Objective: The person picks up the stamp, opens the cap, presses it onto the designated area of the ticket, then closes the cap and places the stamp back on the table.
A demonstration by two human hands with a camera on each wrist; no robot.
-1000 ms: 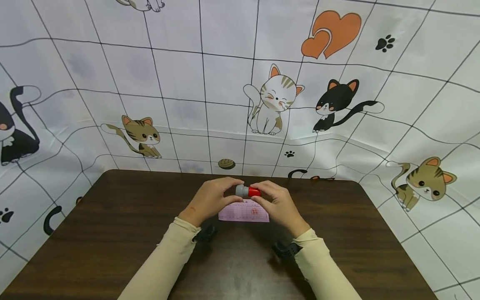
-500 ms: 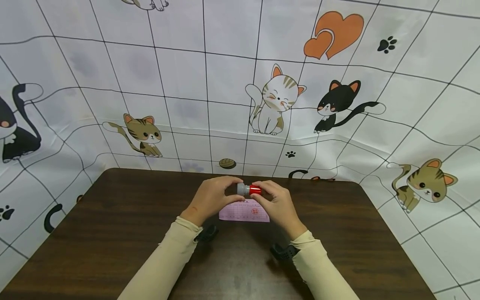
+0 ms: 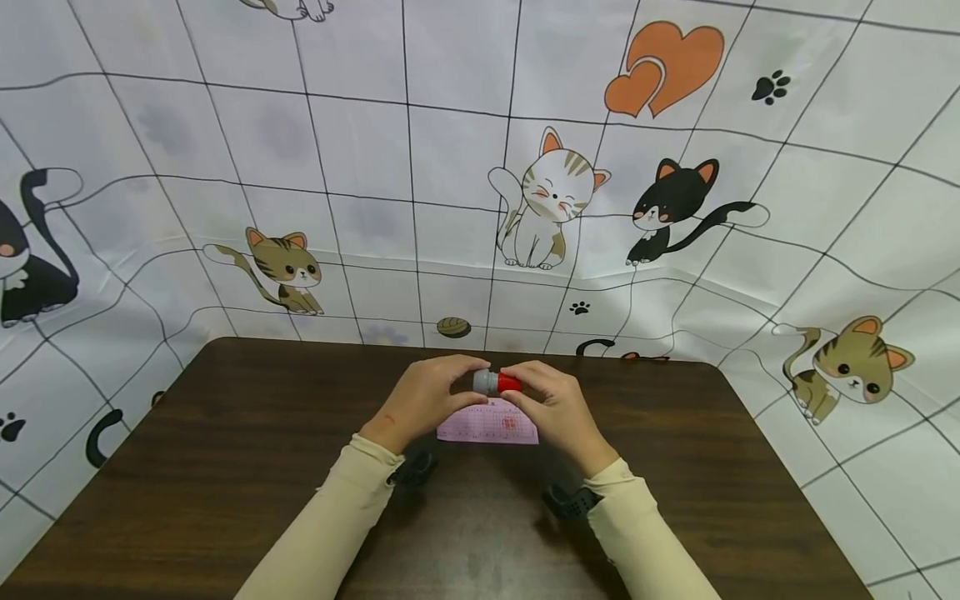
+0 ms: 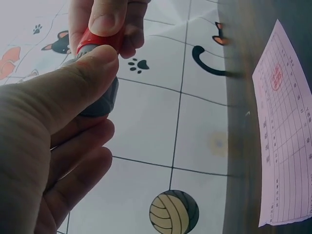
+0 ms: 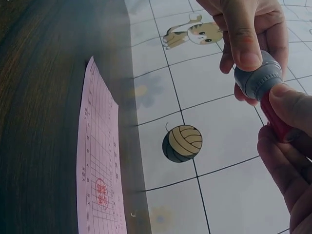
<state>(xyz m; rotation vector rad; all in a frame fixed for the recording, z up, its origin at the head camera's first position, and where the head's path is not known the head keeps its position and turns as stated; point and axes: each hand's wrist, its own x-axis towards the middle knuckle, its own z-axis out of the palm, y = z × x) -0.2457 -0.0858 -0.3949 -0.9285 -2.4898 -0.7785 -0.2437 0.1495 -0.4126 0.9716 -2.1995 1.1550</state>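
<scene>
Both hands hold one small hand stamp above the far middle of the table. My left hand [image 3: 420, 398] pinches its grey cap [image 3: 482, 382] between thumb and fingers. From the other side, my right hand [image 3: 561, 410] pinches the red body [image 3: 509, 382]. In the right wrist view the grey cap [image 5: 257, 75] and red body [image 5: 274, 119] are joined, lying in one line. Beneath the hands lies a pink printed form [image 3: 476, 427] with a round red stamp mark [image 3: 509, 422]. The fingers partly cover the stamp in every view.
The dark brown table [image 3: 262, 467] has its back edge just beyond the hands. Behind it hangs a white gridded sheet [image 3: 367, 158] printed with cartoon cats. Black bands [image 3: 573, 502] are worn at both wrists.
The hands and stamp stay almost in place, with only very slight shifts. The pink form has not moved.
</scene>
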